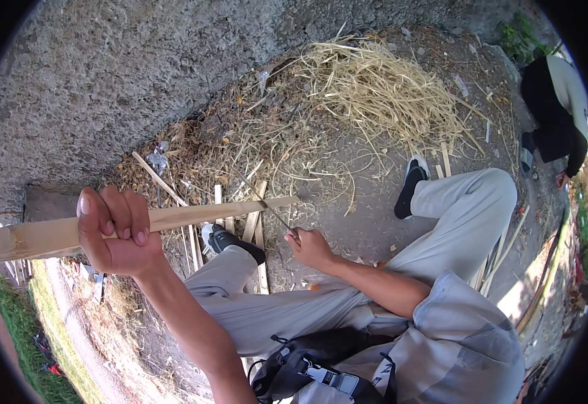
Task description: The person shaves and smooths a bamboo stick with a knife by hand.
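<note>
My left hand (122, 232) is closed round a long pale bamboo strip (196, 215), its wide end sticking out past the hand at the left. The strip runs to the right and narrows to a thin tip. Gripped in my right hand (313, 249) is a knife (278, 218) with a thin dark blade; its handle is mostly hidden by the fingers. The blade crosses the strip at a slant near the narrow end and seems to touch it.
A heap of pale shavings (388, 94) lies on the dirt ground beyond my feet. Several loose strips (262, 242) lie around my left shoe (230, 241). A rough grey wall (139, 74) rises at the far left. Another person (553, 114) bends at the right edge.
</note>
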Motion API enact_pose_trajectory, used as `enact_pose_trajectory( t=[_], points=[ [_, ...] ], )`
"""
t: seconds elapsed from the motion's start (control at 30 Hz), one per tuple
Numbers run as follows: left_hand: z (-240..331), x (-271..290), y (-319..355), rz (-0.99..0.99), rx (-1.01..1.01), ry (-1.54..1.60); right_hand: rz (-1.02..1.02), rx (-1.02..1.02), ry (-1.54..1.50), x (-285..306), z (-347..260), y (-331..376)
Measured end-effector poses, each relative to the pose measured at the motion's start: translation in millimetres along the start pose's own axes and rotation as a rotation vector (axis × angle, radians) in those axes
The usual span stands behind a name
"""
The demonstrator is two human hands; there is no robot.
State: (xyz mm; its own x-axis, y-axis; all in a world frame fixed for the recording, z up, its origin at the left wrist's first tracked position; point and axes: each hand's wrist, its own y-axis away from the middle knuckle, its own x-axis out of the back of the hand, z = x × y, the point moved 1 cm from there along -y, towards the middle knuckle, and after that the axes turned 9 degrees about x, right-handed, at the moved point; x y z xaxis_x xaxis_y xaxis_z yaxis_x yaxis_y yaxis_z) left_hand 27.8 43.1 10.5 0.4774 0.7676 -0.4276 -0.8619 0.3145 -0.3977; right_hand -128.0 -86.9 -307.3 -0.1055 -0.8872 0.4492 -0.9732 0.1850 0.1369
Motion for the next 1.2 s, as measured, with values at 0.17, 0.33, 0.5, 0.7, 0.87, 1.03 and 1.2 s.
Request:
enact_pose_trajectory(
  t=[0.17, 0.33, 0.5, 0.7, 0.87, 1.03, 1.2],
  points=[
    [-8, 4, -6, -0.014, -0.013, 0.021, 0.006, -0.191, 0.149, -25, 104, -2],
    [-1, 5, 0, 0.033, -0.017, -0.022, -0.034, -0.016, 0.04, 0, 12, -4],
    [-1, 6, -4, 0.005, -0.018, 0.022, 0.019, -0.057, 0.107, -31, 100, 7],
    [-2, 4, 0, -0.004, -0.017, -0.012, 0.003, -0.076, 0.049, -15, 32, 3],
    [-4, 0, -4, -0.002, -0.02, 0.015, -0.039, -0.228, 0.132, -31, 109, 3],
    [-6, 5, 1, 0.065, -0.02, -0.02, 0.01, -0.112, 0.069, -4, 41, 6],
    [-5, 2, -3, -0.002, -0.005, 0.031, 0.019, -0.071, 0.13, -32, 78, 9]
  ],
)
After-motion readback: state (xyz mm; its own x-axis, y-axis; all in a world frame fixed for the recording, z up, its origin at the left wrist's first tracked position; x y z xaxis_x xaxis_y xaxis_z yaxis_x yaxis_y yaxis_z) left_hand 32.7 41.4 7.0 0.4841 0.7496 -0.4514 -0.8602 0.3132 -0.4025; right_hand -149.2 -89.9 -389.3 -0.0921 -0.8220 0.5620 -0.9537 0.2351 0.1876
